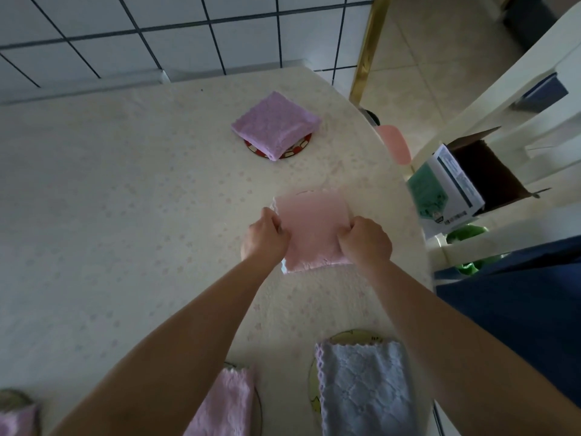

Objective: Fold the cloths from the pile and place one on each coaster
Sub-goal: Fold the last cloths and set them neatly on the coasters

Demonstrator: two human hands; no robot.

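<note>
Hands (314, 236) pinch square fleecy pink cloth (312, 228).

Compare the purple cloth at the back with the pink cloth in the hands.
The purple cloth lies on a coaster, untouched; the pink cloth lies on the table, gripped by the left hand and right hand. Purple looks thicker; pink flatter. Both are folded roughly square.
</note>
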